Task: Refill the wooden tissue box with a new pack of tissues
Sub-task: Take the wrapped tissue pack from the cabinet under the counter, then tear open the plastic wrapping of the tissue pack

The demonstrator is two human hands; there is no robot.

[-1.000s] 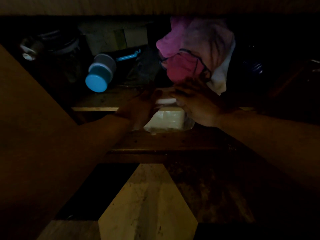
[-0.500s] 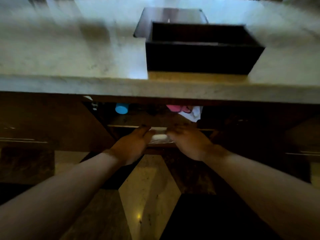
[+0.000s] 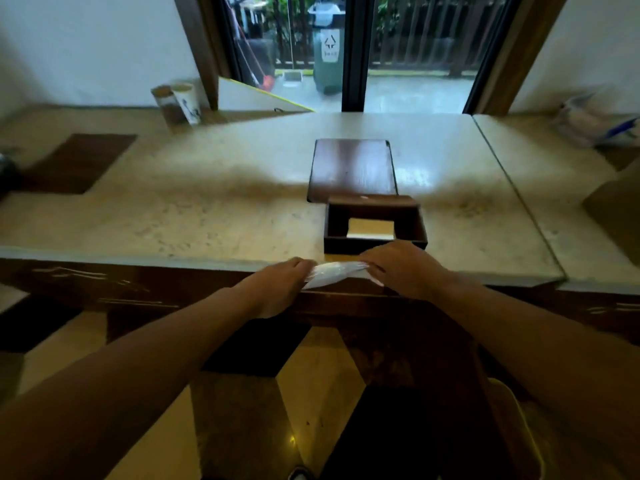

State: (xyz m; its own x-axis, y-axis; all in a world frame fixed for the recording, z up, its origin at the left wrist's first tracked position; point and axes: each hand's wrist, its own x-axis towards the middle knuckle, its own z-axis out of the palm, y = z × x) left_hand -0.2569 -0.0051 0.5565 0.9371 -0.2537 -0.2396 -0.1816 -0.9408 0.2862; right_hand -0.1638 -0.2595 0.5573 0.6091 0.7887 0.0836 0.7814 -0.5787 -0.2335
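Note:
A dark wooden tissue box [image 3: 375, 243] stands open near the counter's front edge, and through its bottom slot a pale patch shows. Its flat wooden lid [image 3: 353, 169] lies just behind it on the counter. I hold a white tissue pack [image 3: 332, 273] in clear wrap at the counter's front edge, just in front of the box. My left hand [image 3: 277, 285] grips the pack's left end. My right hand [image 3: 405, 268] grips its right end and covers part of it.
The pale stone counter [image 3: 207, 209] has a seam on the right. A paper cup [image 3: 185, 102] and a jar [image 3: 166, 103] stand at the back left, a plastic bag [image 3: 592, 123] at the back right. A glass door is behind the counter; dark cabinet fronts are below it.
My view rose from the dark shelf under the counter to the countertop. Both hands lifted the tissue pack from the shelf up to the counter's front edge.

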